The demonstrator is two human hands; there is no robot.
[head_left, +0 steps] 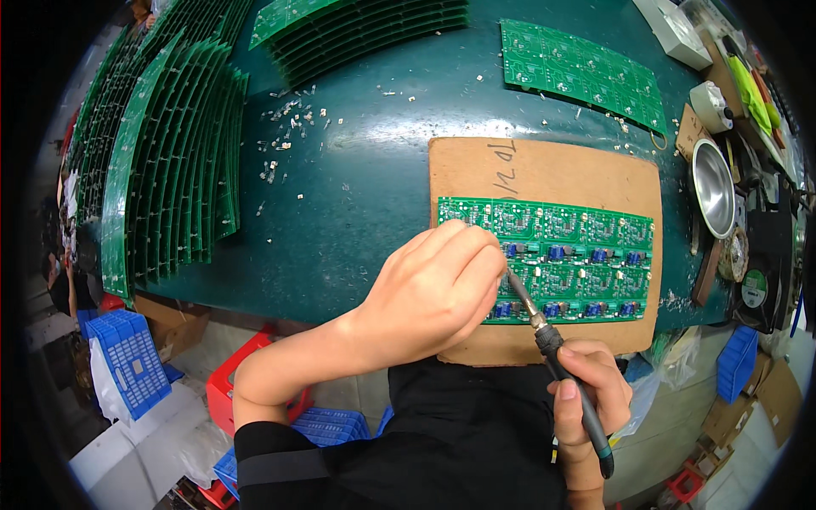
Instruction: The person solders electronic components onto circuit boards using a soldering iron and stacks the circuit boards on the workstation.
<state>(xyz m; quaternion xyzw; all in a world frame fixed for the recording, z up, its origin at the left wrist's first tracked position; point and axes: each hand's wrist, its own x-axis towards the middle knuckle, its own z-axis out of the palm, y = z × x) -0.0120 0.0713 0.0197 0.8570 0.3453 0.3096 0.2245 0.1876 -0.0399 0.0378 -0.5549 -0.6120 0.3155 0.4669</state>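
Note:
A green circuit board panel (557, 225) with rows of blue components lies on a brown cardboard sheet (586, 174) at the table's front. In my right hand (593, 391) is a soldering iron (568, 361), its dark handle gripped between thumb and fingers. The iron's tip points up and left, reaching the board beside my left fingertips. My left hand (438, 285) bends over the left part of the panel, fingers curled together and pointing down at it. Whatever those fingers pinch, if anything, is hidden behind the hand.
Tall stacks of green boards (166, 161) stand at the left, with another stack (365, 34) at the back. A single board panel (582, 72) lies at the back right. Small loose parts (276, 136) are scattered on the green table (357, 204). A metal bowl (712, 187) sits far right.

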